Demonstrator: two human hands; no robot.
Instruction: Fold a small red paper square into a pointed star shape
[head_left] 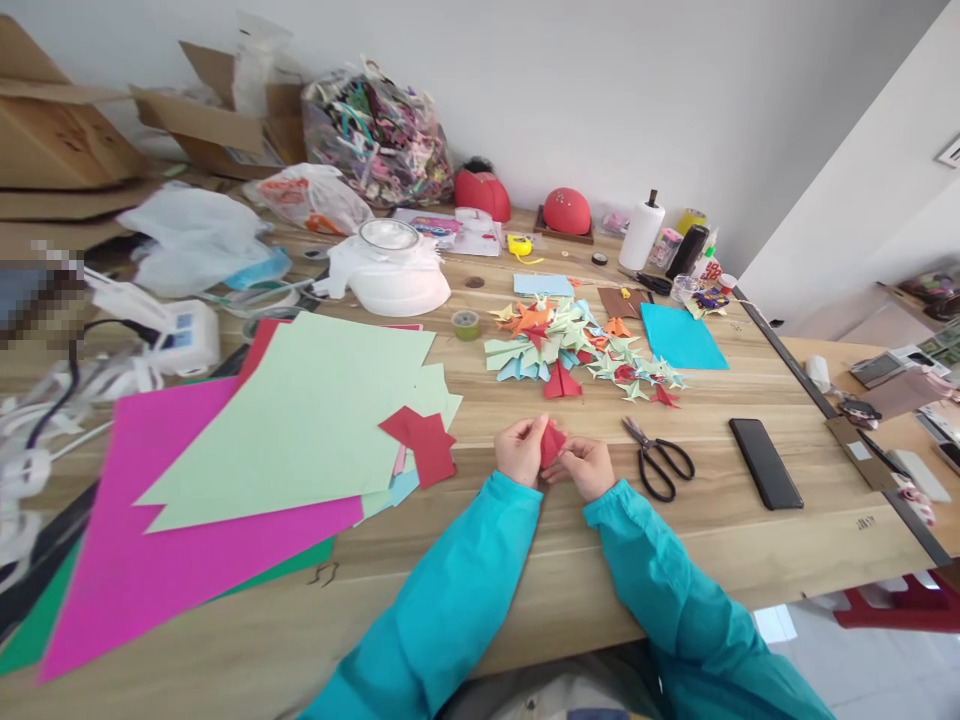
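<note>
Between my two hands is a small folded piece of red paper [552, 445], held just above the wooden table. My left hand [519, 450] pinches its left side with thumb and fingers. At its right lower edge, the fingers of my right hand [589, 468] are closed on the same paper. Beyond my hands lies a pile of folded paper figures [555, 345] in green, orange, blue and red. Black-handled scissors [660, 458] rest to the right of my right hand. Cut red paper pieces [433, 448] lie to the left.
Large green paper sheets [300, 420] and a magenta sheet [202, 590] cover the left. A phone [765, 463] and a turquoise sheet [684, 337] lie on the right. Along the back are a white bottle [642, 236], red pincushion-like domes [568, 211], a stuffed bag [375, 140] and cardboard boxes [214, 125].
</note>
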